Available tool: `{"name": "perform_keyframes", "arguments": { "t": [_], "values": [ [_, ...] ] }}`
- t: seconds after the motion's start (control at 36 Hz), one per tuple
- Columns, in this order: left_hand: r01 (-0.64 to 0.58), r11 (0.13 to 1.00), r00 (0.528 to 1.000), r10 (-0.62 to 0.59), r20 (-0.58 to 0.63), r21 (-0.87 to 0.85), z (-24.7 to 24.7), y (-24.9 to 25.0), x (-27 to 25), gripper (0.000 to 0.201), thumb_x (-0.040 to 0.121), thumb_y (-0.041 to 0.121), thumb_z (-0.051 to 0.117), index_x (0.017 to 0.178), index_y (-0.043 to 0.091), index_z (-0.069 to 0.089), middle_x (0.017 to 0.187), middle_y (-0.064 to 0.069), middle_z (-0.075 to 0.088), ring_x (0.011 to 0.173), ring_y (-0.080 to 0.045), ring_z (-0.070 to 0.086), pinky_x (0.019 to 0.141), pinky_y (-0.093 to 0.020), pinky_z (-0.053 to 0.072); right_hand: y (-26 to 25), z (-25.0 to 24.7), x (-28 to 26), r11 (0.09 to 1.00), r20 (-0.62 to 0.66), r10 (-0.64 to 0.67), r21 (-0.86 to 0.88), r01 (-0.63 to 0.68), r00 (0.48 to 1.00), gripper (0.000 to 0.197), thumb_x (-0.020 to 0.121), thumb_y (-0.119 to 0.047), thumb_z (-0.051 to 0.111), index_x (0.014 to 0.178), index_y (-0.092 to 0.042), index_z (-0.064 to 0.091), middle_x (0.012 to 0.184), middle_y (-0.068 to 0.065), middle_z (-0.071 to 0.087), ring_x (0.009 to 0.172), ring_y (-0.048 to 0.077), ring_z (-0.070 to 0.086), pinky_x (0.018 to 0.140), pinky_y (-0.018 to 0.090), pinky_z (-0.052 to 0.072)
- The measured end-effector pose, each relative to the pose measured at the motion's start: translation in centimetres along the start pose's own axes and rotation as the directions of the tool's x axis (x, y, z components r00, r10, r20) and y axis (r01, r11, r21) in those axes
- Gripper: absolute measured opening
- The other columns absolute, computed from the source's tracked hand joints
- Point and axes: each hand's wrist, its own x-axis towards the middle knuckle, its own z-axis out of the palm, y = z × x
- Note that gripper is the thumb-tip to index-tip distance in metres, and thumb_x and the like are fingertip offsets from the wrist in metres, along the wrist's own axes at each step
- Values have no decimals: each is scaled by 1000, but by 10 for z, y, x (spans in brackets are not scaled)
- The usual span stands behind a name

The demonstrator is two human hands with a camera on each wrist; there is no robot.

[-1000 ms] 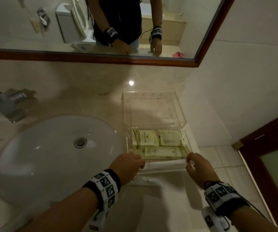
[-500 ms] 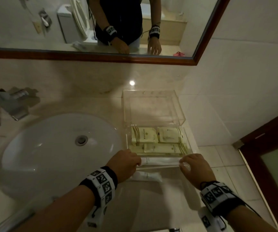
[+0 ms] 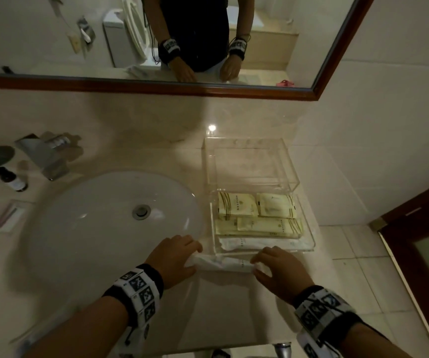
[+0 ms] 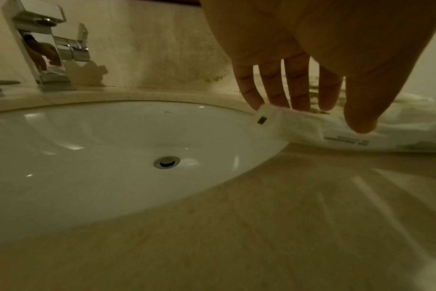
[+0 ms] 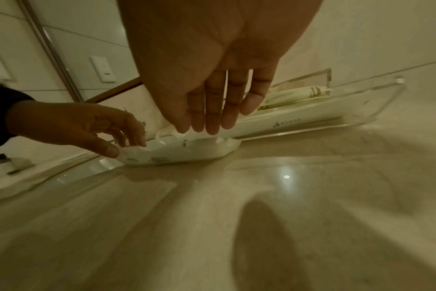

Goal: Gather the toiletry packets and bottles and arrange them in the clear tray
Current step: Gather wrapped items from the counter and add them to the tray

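The clear tray (image 3: pixel 310 228) stands on the counter right of the sink. It holds several cream packets (image 3: pixel 236 205) and, along its front, one long white packet (image 3: pixel 259 244). A second long white packet (image 3: pixel 223 263) (image 4: pixel 299 126) (image 5: pixel 187 151) lies on the counter just in front of the tray. My left hand (image 3: pixel 194 255) (image 4: pixel 331 116) pinches its crinkled left end between fingertips and thumb. My right hand (image 3: pixel 256 266) (image 5: pixel 199 128) pinches its right end, fingers almost straight. A small dark bottle (image 3: pixel 11 179) stands far left near the faucet.
The white sink (image 3: pixel 92 228) fills the counter's left half, with the chrome faucet (image 3: pixel 45 156) behind it. A flat pale packet (image 3: pixel 8 215) lies left of the basin. The wall and a wooden door (image 3: pixel 427 254) close off the right. The counter's front edge runs just under my wrists.
Both hands let go of the first long white packet, which now lies in the tray's front. They drew back toward me and took hold of the second white packet on the counter.
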Motion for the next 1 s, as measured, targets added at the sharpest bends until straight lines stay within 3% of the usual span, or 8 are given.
{"name": "perform_keyframes", "arguments": {
  "t": [0.14,0.28,0.44,0.53,0.58,0.69,0.86,1.0],
  "values": [
    [46,999,997,-45,61,-17,7,-5,-6,40,87,32,55,126,28,47,128,5,49,112,-18,48,91,-28,38,-3,11,-2,995,33,-11,-94,14,999,24,70,-35,71,92,-29,67,88,-9,70,81,16,65,66,28,54],
    [58,998,995,-58,76,0,12,-5,-10,36,90,28,51,126,26,47,127,2,49,112,-20,48,91,-29,38,-3,18,-1,997,62,26,-68,-22,998,22,73,-27,70,94,-26,64,94,-5,68,89,21,61,74,35,52],
    [-1,998,996,-5,89,63,13,-3,-10,25,92,32,50,115,23,49,119,1,52,104,-20,50,75,-25,28,2,25,-3,996,37,52,-72,-49,998,29,55,-14,77,75,-28,61,75,-8,64,68,18,63,54,28,52],
    [-53,996,995,47,83,76,11,2,-9,19,90,28,51,106,17,51,112,-3,53,98,-23,50,70,-26,26,4,21,-3,997,43,62,-37,-61,997,21,63,-10,69,79,-22,62,81,-3,64,75,22,62,61,30,49],
    [-129,990,991,126,54,51,7,5,-8,13,85,23,55,96,16,51,103,-4,54,89,-23,51,59,-25,25,6,13,-5,996,75,81,-49,-78,994,17,74,-12,61,88,-19,62,92,-1,63,87,21,57,68,25,41],
    [-241,970,971,240,5,27,-1,7,1,31,64,20,69,73,26,40,75,3,55,57,-17,51,48,-17,21,14,-11,-9,996,34,73,-50,-71,997,14,80,-16,58,93,-22,60,93,-7,58,82,10,42,62,13,28],
    [-236,964,947,257,-191,127,-21,31,28,28,59,24,73,71,24,47,69,5,55,53,-14,50,49,-21,27,37,-40,-3,986,-95,160,-30,-163,983,19,75,-11,66,90,-22,62,91,-5,63,85,16,54,69,23,42],
    [-190,969,934,227,-274,156,-16,50,49,30,55,21,79,69,24,52,66,6,57,51,-14,53,45,-21,36,55,-48,8,962,-151,264,-25,-271,953,17,85,-17,57,101,-23,55,100,-7,61,91,16,53,67,24,41]
  ]
}}
